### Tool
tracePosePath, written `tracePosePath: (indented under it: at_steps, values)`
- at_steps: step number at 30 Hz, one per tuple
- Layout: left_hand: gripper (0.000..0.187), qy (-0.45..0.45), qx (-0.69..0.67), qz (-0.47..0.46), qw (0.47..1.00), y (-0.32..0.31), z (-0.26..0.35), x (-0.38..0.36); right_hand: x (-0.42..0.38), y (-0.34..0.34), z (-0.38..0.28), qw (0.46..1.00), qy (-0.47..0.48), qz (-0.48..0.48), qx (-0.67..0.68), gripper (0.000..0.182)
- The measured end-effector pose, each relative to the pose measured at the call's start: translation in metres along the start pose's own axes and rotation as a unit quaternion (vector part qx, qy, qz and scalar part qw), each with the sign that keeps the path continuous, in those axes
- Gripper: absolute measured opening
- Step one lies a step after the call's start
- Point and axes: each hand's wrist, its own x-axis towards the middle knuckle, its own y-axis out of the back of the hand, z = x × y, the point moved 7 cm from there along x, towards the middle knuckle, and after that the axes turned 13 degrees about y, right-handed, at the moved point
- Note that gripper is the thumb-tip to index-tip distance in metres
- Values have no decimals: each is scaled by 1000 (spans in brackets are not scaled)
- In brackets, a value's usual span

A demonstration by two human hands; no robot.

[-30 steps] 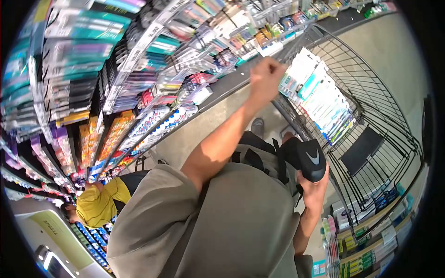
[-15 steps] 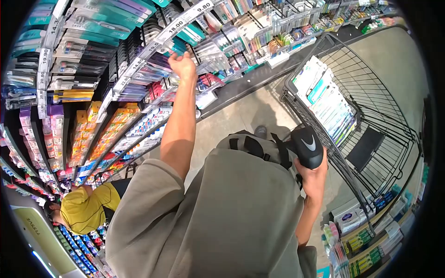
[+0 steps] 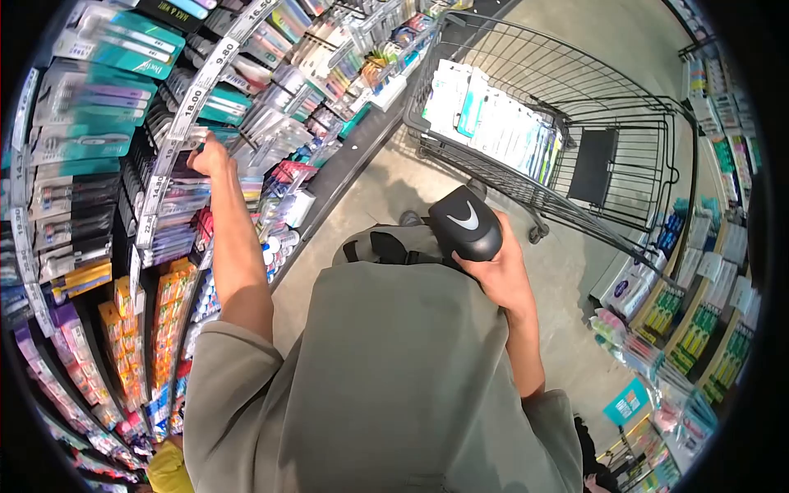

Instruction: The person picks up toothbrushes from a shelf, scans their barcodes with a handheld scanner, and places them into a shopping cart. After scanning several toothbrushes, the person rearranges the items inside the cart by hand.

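Note:
My left hand (image 3: 214, 158) reaches to the shelf, its fingers curled at the hanging packs just under a price rail (image 3: 191, 103). What those fingers grip is hidden. Teal-backed toothbrush packs (image 3: 223, 105) hang beside it, and purple packs (image 3: 182, 199) lie below. My right hand (image 3: 503, 267) is closed around a black handheld barcode scanner (image 3: 467, 223) with a silver curved mark, held in front of my waist.
A black wire shopping cart (image 3: 633, 115) stands ahead to the right, with many flat packs (image 3: 493, 119) in it. Another stocked shelf (image 3: 699, 320) runs along the right. Someone in a yellow top (image 3: 168, 470) is at lower left.
The view has turned, so the cart appears further left. My left hand is now closer in at the hanging packs. The scanner shows nearer the middle, still in my right hand.

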Motion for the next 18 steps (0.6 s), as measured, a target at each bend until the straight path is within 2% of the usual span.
tracePosePath:
  at_steps: [3,4,7,8,9,12,18]
  values:
    - [60,10,-68,-58,996,-8,-11,11,-4,3,1,1000,1,15,-7,62]
    - [53,0,-2,14,1000,2,1,-8,-5,3,1,1000,1,17,3,62]
    - [45,12,-4,-14,1000,5,7,-18,-6,3,0,1000,-1,16,12,62]
    - [34,16,-20,-12,1000,7,7,-21,-6,3,-1,1000,-1,10,10,63]
    - [34,16,-20,-11,1000,8,7,-25,-6,2,-1,1000,-1,9,10,63]
    - [23,-48,-106,-141,983,1,1,-11,-7,-2,0,1000,-1,0,-2,63]
    - [13,5,-151,-136,979,18,-13,-11,-10,-10,5,1000,-15,-9,15,65]
